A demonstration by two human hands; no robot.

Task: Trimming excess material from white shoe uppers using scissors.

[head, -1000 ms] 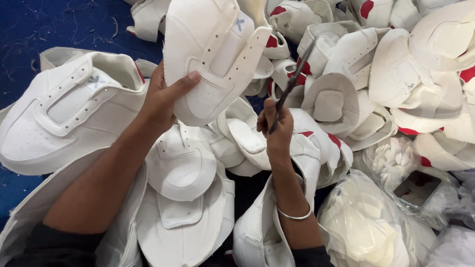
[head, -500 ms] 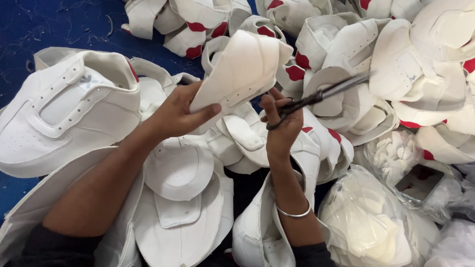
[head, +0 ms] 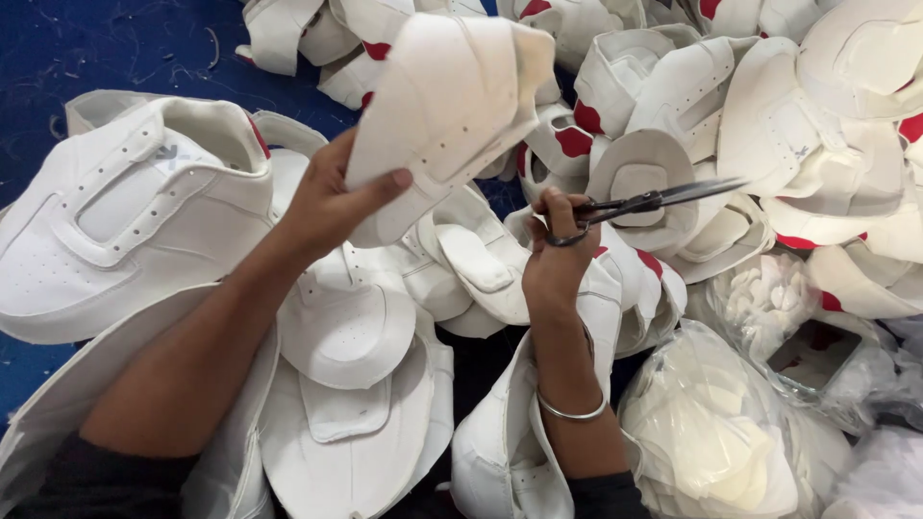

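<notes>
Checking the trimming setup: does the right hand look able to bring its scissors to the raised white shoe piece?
Probably yes: the right hand holds the scissors beside the white shoe piece, with nothing between.

L hand (head: 322,202) gripping white shoe upper (head: 447,106), R hand (head: 556,259) w/ scissors (head: 644,204)
</notes>
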